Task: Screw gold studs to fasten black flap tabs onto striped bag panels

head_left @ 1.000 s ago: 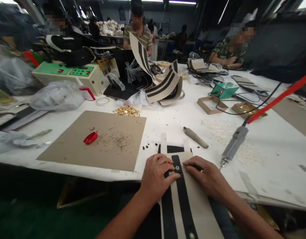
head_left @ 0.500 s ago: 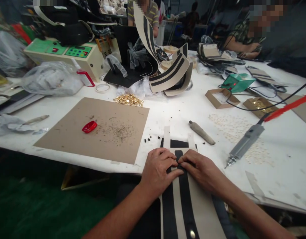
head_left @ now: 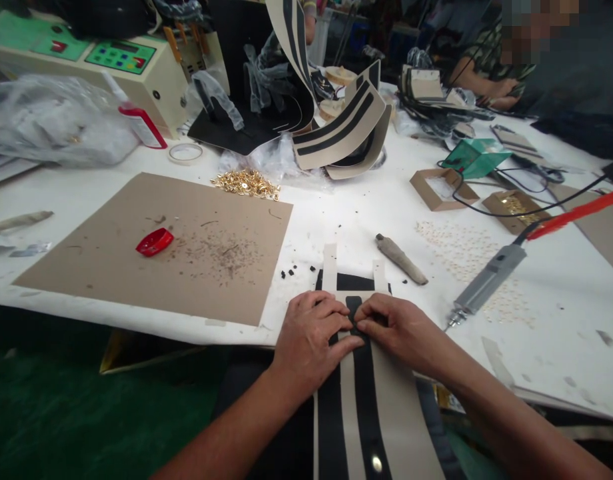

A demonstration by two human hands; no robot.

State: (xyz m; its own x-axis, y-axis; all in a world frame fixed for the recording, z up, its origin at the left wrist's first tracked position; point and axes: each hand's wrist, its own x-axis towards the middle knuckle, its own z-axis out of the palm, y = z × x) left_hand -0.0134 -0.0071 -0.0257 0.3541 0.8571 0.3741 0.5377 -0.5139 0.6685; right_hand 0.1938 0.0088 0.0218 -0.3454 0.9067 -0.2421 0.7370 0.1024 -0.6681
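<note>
A beige panel [head_left: 396,413] with black lengthwise strips lies at the table's front edge and hangs down toward me. My left hand [head_left: 311,337] rests on it, thumb apart from the other fingers, tips against a black strip [head_left: 369,393]. From the other side my right hand [head_left: 394,327] is closed in a pinch at the same strip, close to the left fingertips. Whatever sits between its finger and thumb is hidden. Lower on the strip shines a round metal stud [head_left: 376,463]. Two pale tabs, including a left one [head_left: 330,267], stick out past the panel's far end.
A brown board [head_left: 106,220] carries a red tray [head_left: 155,242] and dark scraps. Gold hardware [head_left: 249,183] is piled behind it. To the right are a wrapped tool [head_left: 401,260], a grey electric screwdriver [head_left: 489,283] on a cord, and small pale pieces [head_left: 456,253]. A person [head_left: 491,80] sits across the table.
The view has turned slightly, so the table's left side sits farther left and higher. Both hands stay at the same spot on the strip, with only slight finger movement.
</note>
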